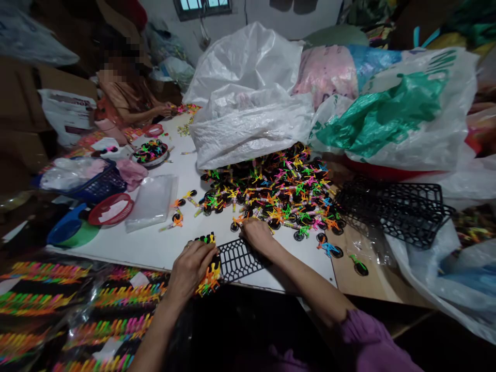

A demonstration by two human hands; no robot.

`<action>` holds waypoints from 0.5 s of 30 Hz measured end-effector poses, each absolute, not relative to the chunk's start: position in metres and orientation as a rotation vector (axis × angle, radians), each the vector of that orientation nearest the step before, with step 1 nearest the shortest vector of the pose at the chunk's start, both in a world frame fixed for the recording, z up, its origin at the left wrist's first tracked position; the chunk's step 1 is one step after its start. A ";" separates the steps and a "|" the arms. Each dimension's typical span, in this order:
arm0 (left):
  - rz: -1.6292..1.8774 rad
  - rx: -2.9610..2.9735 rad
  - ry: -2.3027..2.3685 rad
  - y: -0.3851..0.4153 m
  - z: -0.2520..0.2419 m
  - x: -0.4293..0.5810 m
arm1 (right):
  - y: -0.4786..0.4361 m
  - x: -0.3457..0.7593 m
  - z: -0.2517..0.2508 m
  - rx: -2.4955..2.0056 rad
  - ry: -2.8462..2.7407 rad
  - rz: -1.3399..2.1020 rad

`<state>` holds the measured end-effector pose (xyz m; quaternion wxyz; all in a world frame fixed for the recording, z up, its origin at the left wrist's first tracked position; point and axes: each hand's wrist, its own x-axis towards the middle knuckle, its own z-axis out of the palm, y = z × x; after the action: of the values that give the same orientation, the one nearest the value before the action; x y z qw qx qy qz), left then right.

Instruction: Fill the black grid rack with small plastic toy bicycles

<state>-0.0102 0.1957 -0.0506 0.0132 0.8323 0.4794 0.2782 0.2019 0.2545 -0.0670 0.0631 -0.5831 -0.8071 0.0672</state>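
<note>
Pale wall and small barred window behind; crowded room, plastic sacks and cartons at the sides. Below them, one white bench [143,243].

Item: black lattice tray [242,258], one, lying along the bench's near edge, left of the near right corner. Left end filled with small coloured pieces [209,281]; right portion bare, cells showing.

Item: heap of toy bicycles [267,196] with black wheels, many, spread from the mouth of a white sack [248,129] towards the bench's right edge.

Item: my left hand [195,260], laid over the tray's filled end, fingers bent downward; I cannot tell whether they grip the rim.

Item: my right hand [258,235], fingers curled in, at the tray's far right corner beside the heap; what they pinch, if anything, is hidden.

Item: spare lattice trays [391,206], stacked beyond the bench's right edge.

Handling notes, my judgement: light left pressure on the filled end suits best — too much may bend the lattice or pop pieces loose. Best to take from the heap's near fringe, one at a time, since the wheels look apt to snag — and to seat each piece squarely.
</note>
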 end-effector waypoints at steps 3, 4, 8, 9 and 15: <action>0.818 2.581 1.533 0.196 -0.050 -0.008 | 0.260 0.188 -0.062 -1.879 -2.366 0.275; 0.796 2.578 1.547 0.197 -0.050 -0.008 | 0.259 0.187 -0.061 -1.887 -2.353 0.283; 0.772 2.564 1.570 0.205 -0.050 -0.008 | 0.247 0.190 -0.060 -1.824 -2.217 0.427; 0.778 2.564 1.575 0.208 -0.050 -0.009 | 0.243 0.191 -0.061 -1.783 -2.168 0.510; 0.739 2.587 1.584 0.215 -0.048 -0.010 | 0.223 0.181 -0.076 -1.465 -1.769 0.988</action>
<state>-0.0096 0.2149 -0.0477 0.0097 0.8286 0.5072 0.2368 0.1813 0.2226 -0.0763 0.3151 -0.5562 -0.6714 0.3750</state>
